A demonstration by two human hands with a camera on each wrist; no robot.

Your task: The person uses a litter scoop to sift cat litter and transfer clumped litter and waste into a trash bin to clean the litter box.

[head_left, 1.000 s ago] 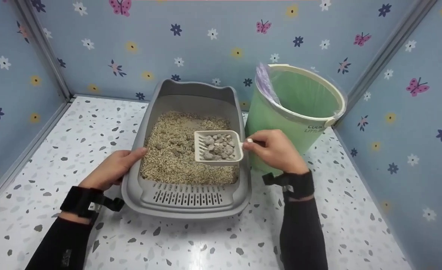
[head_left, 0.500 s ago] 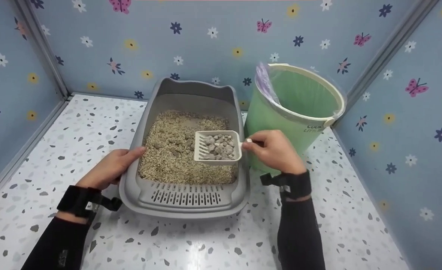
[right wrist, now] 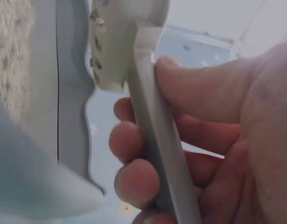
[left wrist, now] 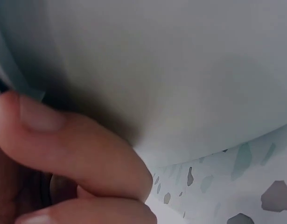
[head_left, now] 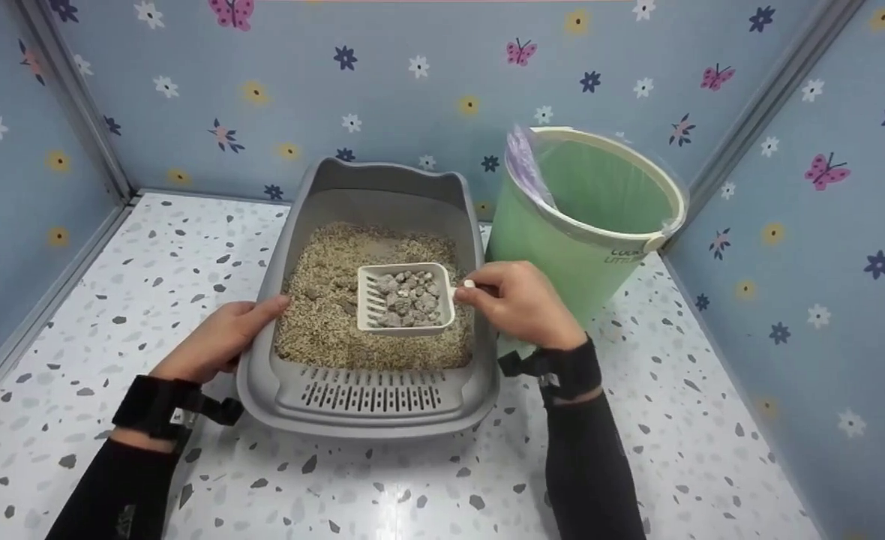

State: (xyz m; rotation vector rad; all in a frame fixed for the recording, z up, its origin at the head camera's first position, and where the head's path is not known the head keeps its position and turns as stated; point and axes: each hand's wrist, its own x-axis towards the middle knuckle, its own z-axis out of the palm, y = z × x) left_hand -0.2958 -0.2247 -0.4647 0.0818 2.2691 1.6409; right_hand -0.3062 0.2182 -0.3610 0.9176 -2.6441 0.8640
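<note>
In the head view a grey litter box (head_left: 367, 426) holds beige granular litter (head_left: 375, 349) with a few darker lumps. My left hand (head_left: 221, 337) grips its left rim, thumb on top. The left wrist view shows curled fingers (left wrist: 87, 154) against the box's outer wall. My right hand (head_left: 521, 300) holds a cream litter scoop (head_left: 372, 300) by its handle, above the right half of the litter. Several greyish clumps (head_left: 410, 300) lie in the scoop's slotted bowl. In the right wrist view, thumb and fingers wrap round the scoop handle (right wrist: 157, 126).
Right of the box, close beside it, stands a green bin (head_left: 540, 247) with a clear liner and a bunched purple bag edge (head_left: 526, 166) over its rim. Flower-patterned panels (head_left: 405, 90) enclose the back and sides. The surface (head_left: 210, 232) is white with grey specks.
My right hand has carried the loaded scoop left, further over the litter, and the clumps have shifted slightly within it. My left hand stays on the box rim.
</note>
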